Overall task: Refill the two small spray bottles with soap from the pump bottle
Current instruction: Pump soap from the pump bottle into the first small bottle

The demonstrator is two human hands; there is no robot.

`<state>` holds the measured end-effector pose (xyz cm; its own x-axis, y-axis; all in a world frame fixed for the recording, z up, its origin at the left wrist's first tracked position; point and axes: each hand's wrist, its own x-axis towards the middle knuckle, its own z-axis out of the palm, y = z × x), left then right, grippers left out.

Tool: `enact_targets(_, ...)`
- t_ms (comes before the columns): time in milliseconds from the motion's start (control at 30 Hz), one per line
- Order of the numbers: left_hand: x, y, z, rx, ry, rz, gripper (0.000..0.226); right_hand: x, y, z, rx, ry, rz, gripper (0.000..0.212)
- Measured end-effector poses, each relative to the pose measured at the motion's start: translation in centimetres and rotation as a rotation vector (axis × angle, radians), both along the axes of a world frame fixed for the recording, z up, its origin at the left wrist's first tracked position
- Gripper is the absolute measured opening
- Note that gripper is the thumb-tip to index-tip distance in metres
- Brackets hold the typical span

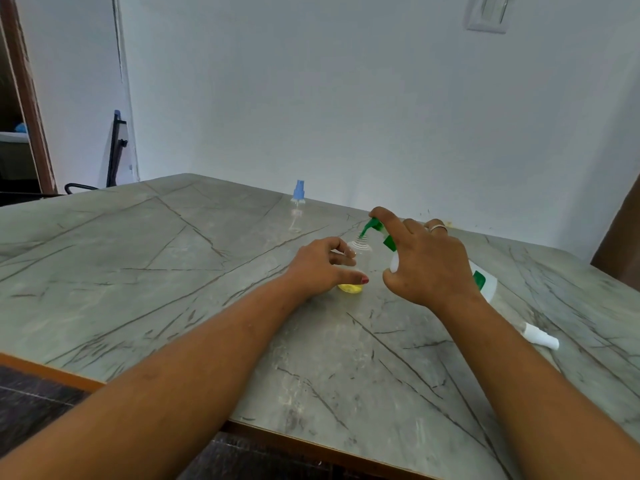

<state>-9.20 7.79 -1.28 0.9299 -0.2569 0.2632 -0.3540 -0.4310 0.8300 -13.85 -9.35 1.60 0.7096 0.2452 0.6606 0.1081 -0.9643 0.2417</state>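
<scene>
A small clear spray bottle (360,252) stands uncapped on the table, with yellow soap at its bottom. My left hand (320,266) grips its body, thumb across the lower part. My right hand (427,261) holds the white pump bottle (485,280), tilted toward the small bottle, with my index finger on its green pump head (374,226). The green nozzle sits right over the small bottle's open neck. A second clear spray bottle with a blue sprayer (298,207) stands farther back, apart from both hands.
A white sprayer cap (540,336) lies on the marble-patterned table (173,271) to the right, beside my right forearm. A white wall runs behind the table's far edge. A dark chair back stands at the far right edge.
</scene>
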Motion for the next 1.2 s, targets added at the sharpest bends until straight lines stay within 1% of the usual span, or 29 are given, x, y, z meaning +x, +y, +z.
enact_targets(200, -0.18, -0.06, 0.1, 0.012, -0.005, 0.009, 0.036, -0.04, 0.09, 0.09, -0.007, -0.006, -0.004, 0.081)
enact_targets(400, -0.03, -0.16, 0.04, 0.022, -0.004, 0.017, 0.037, 0.2, 0.11, -0.05, 0.005, 0.001, -0.014, 0.085)
enact_targets(600, -0.27, -0.2, 0.21, 0.029, -0.001, 0.019, 0.042, 0.12, -0.05, 0.07, -0.001, -0.016, -0.016, 0.08)
enact_targets(833, -0.47, -0.19, 0.36, 0.036, 0.01, 0.024, 0.043, 0.04, 0.12, -0.09, 0.03, 0.023, -0.005, 0.085)
enact_targets(1067, -0.55, -0.23, 0.45, 0.045, 0.012, 0.027, 0.041, -0.17, 0.09, 0.19, 0.011, 0.003, -0.019, 0.079)
enact_targets(1200, -0.49, -0.22, 0.45, 0.058, 0.005, 0.029, 0.041, -0.16, 0.1, 0.09, 0.025, 0.007, -0.021, 0.082)
